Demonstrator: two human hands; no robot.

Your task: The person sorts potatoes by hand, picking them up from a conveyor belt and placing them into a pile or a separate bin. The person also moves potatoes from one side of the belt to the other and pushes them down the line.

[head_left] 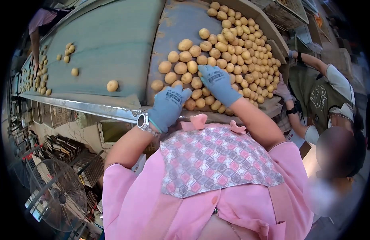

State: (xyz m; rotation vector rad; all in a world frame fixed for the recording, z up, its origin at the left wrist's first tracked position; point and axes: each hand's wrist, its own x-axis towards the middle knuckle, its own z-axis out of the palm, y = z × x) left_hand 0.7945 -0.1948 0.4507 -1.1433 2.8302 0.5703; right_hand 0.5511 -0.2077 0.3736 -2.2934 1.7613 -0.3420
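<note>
On the right-hand belt (178,24), a thick heap of potatoes (233,44) runs long, its axis stretching from the near metal rim (93,107) away and up toward the far right. And both gloved hands are in at its near end! The left hand (168,106) points away from the body, its fingers (182,94) pressed together, tips touching the closest potatoes. Whether they grip one, I cannot tell. The right hand (218,83) lies palm down on the heap, its fingers (204,72) slightly spread and aimed to the left, with potatoes under and all around them. Over on the left belt (113,40) a lone potato (112,85) sits well apart. At the heap's right side, a co-worker's gloved hand (282,91) rests just beside the potatoes.
</note>
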